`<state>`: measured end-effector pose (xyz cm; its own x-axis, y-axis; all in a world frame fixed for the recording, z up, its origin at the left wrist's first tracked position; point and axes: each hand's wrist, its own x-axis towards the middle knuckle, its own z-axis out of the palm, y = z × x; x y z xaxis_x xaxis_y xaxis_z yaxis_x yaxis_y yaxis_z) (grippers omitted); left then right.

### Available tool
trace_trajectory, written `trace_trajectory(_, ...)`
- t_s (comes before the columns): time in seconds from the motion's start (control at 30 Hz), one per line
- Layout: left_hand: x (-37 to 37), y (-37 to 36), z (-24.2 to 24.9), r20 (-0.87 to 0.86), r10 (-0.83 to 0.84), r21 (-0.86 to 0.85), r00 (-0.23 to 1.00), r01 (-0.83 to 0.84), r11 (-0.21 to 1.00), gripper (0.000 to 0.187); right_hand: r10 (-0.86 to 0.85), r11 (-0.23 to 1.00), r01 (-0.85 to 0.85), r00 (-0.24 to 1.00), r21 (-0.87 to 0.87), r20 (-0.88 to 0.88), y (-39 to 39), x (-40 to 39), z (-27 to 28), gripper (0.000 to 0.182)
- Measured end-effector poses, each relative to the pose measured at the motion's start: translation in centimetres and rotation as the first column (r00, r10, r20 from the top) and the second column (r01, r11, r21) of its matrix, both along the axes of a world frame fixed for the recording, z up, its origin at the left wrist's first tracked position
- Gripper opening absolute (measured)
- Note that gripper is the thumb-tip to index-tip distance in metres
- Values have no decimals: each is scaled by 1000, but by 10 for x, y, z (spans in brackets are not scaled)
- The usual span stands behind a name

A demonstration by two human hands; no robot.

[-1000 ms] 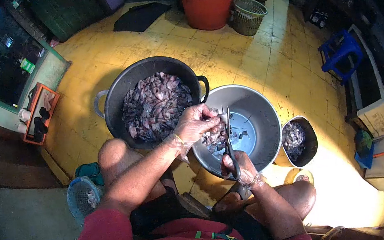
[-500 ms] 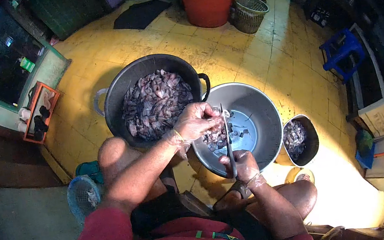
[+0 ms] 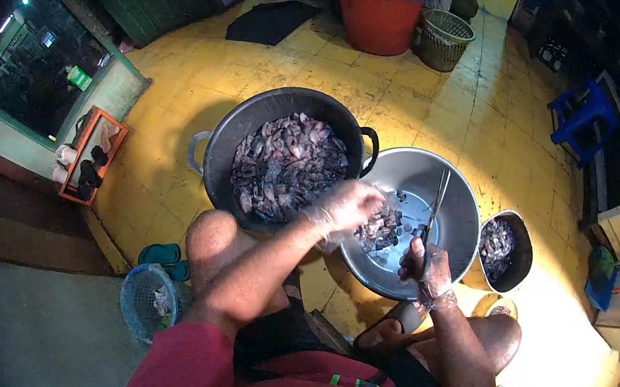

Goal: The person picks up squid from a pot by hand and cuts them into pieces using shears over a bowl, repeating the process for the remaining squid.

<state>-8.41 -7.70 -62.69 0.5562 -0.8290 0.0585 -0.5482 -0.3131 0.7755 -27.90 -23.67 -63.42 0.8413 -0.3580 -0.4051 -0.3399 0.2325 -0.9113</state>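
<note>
My right hand, in a clear plastic glove, grips a pair of scissors over the near side of a grey metal basin. The blades point up and away, slightly parted. My left hand, also gloved, hangs over the basin's left rim; motion smears its fingers, so I cannot make out whether anything is in them. Small cut pieces, dark and pinkish, lie in the basin. To its left a large black tub holds a heap of what look like small squid.
A smaller dark container with similar squid stands right of the basin. By my left knee are a blue basket and green sandals. Farther off stand a red bin with a blue lid, a wicker-like basket and a blue stool.
My left hand has come away from the scissor blades and moved lower. The scissors have tilted to the right in my right hand. The whole view has shifted, with things appearing farther right.
</note>
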Motion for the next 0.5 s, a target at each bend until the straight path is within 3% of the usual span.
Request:
trace_trajectory(0.07,33,15,-4,54,184,156,981,-191,969,19,16,1000,-16,1000,8,-7,1,-1,-1,48)
trace_trajectory(0.1,44,28,0,188,285,173,940,-318,932,21,31,999,-31,999,12,-14,1,-1,-1,49)
trace_trajectory(0.13,62,39,4,282,269,382,921,-365,849,26,30,999,-30,999,12,-14,1,-1,1,49)
trace_trajectory(0.2,93,64,-27,267,427,549,864,-500,670,27,90,993,-94,994,-77,-59,3,1,8,49)
trace_trajectory(0.3,103,87,-69,294,502,420,813,-582,697,30,100,994,-102,994,-38,-54,4,1,5,49)
trace_trajectory(0.4,105,86,-71,310,492,544,813,-576,610,30,102,995,-102,994,-5,-36,4,1,7,49)
trace_trajectory(0.5,101,86,-72,319,512,519,797,-599,609,30,134,989,-136,990,-64,-44,3,2,2,52)
